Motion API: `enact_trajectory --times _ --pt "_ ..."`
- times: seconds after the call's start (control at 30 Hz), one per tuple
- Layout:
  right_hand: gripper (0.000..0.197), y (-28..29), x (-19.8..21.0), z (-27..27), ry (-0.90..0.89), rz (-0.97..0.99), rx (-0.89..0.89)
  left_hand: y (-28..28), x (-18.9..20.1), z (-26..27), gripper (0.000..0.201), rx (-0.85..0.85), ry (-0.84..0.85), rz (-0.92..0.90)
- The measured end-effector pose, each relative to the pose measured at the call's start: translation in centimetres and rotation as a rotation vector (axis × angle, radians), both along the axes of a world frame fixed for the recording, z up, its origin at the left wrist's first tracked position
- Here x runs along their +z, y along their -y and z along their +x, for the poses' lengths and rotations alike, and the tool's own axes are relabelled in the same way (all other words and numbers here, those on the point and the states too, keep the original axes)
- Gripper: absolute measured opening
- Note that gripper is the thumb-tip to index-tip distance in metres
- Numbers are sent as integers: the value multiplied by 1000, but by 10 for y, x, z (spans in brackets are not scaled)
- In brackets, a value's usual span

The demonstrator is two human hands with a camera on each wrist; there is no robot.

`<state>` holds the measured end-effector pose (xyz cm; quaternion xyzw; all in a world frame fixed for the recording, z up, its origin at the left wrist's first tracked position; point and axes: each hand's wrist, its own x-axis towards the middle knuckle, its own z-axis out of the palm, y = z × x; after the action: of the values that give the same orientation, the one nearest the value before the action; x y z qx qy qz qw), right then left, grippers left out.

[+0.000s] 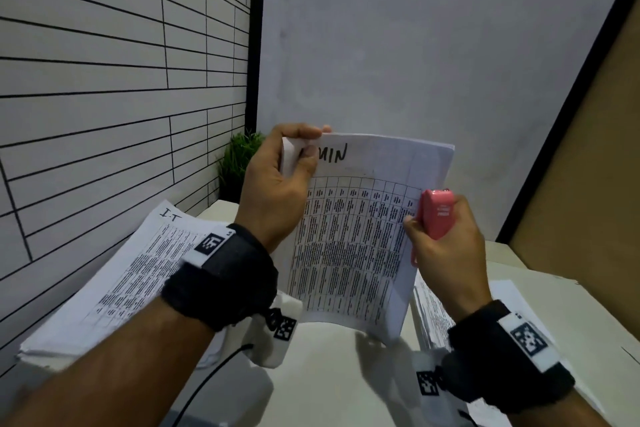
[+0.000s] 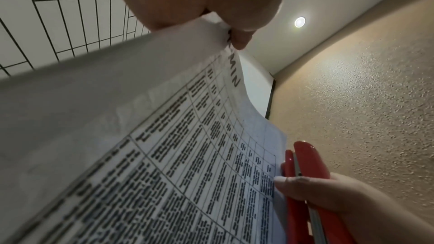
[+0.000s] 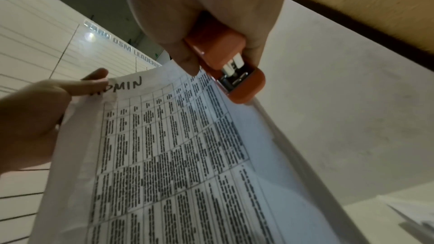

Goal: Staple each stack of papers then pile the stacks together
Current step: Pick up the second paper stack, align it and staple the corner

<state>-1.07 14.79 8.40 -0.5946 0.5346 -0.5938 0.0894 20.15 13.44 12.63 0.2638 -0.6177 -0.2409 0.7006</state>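
Note:
My left hand [image 1: 294, 163] pinches the top left corner of a paper stack marked "ADMIN" [image 1: 349, 243], holding it upright above the white table [image 1: 322, 367]; the corner is folded over under my thumb. My right hand [image 1: 446, 239] grips a pink stapler [image 1: 434, 213] at the stack's right edge, thumb resting on the sheet. From the left wrist view the ADMIN stack [image 2: 187, 155] curves down toward the stapler [image 2: 303, 173]. The right wrist view shows the stapler [image 3: 232, 70] with its mouth beside the stack [image 3: 176, 155], near its right edge.
A stack marked "I.T" [image 1: 121, 274] lies on the table at the left, under my left forearm. More papers [image 1: 519, 316] lie at the right, beneath my right wrist. A small green plant [image 1: 239, 160] stands in the back corner by the tiled wall.

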Motion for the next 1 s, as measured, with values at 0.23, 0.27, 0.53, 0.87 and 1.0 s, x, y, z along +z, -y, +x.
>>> enact_trajectory --times 0.23,0.27,0.53,0.87,1.0 --pt "29 1 -3 3 37 22 3 -1 5 2 14 4 -50 28" --pt "29 1 -3 4 33 27 7 0 4 2 22 6 -61 59" --pt "32 1 -3 2 24 56 15 -3 -5 1 24 12 -26 212" --pt "32 -3 4 0 7 94 22 -4 -13 4 17 -25 -14 210" --pt "33 -1 4 0 -15 89 13 -6 -21 4 17 -6 -25 251"
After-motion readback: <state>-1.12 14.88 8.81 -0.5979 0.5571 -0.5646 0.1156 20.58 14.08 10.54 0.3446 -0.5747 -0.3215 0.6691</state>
